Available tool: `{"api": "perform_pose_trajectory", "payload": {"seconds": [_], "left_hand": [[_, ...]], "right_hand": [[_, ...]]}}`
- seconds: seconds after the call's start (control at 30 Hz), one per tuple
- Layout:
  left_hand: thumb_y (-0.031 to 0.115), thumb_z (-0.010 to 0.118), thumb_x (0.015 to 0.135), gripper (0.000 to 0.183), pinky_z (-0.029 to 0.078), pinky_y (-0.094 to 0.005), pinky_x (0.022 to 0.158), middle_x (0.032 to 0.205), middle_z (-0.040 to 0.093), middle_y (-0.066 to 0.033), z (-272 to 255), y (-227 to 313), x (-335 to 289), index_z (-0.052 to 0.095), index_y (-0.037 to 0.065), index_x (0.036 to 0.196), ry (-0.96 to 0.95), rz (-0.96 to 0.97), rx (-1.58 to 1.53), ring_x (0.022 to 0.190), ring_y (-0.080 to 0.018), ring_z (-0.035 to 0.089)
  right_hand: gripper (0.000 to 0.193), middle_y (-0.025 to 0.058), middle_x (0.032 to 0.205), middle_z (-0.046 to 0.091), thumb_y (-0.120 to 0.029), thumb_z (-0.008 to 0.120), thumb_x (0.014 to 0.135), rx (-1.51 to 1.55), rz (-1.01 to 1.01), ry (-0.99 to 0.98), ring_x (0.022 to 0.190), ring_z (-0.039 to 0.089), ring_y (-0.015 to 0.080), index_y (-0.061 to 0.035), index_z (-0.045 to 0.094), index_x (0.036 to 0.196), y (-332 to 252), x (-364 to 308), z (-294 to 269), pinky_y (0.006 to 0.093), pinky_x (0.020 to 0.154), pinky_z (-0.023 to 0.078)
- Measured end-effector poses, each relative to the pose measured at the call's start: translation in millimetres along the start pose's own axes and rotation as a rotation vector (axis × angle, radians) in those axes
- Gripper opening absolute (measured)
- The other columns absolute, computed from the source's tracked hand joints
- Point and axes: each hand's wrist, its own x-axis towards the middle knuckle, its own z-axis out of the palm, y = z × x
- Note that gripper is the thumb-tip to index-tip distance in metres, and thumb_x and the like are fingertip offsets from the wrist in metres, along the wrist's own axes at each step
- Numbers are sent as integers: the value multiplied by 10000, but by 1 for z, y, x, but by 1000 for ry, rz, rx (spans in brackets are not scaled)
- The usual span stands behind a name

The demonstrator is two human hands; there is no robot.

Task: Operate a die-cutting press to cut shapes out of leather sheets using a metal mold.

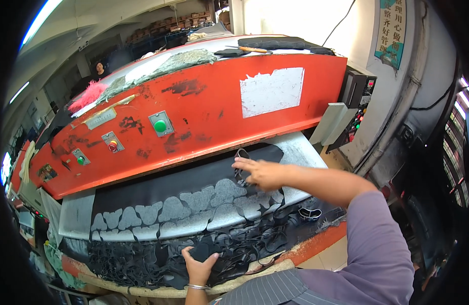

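Observation:
My left hand, a metal bangle at its wrist, grips a small stack of dark cut pieces between thumb and fingers. It is low over a heap of dark scraps along the front. Farther in, my right hand has its fingers on a curved metal cutting die, which lies on a black sheet of material; the hand covers part of the die. A row of shaped cutouts runs along the sheet's near side, exposing the pale bed. Another cutting die rests at the right.
A red press beam spans the machine above the bed, carrying green buttons and a red knob. Cloths and a wooden-handled tool lie on top. A control box stands at the right. One person is far left.

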Motion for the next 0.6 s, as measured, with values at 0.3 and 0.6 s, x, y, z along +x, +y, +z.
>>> {"api": "perform_pose_trajectory", "payload": {"seconds": [0.3, 0.6], "left_hand": [[118, 833, 624, 673, 451, -308, 830, 1024, 491, -99, 5, -24, 14, 400, 52, 1133, -10, -58, -318, 925, -169, 495], [18, 774, 675, 679, 470, -334, 875, 1077, 502, -98, -5, -8, 4, 354, 67, 1206, -56, -206, -613, 965, -196, 523]], "right_hand": [[156, 43, 1538, 265, -153, 546, 854, -428, -304, -11, 1434, 210, 255, -94, 689, 876, 74, 5, 68, 478, 1072, 350], [811, 301, 1477, 244, -588, 783, 622, 357, 524, 424, 1426, 175, 379, -179, 503, 1264, 40, -30, 113, 534, 1121, 192]]}}
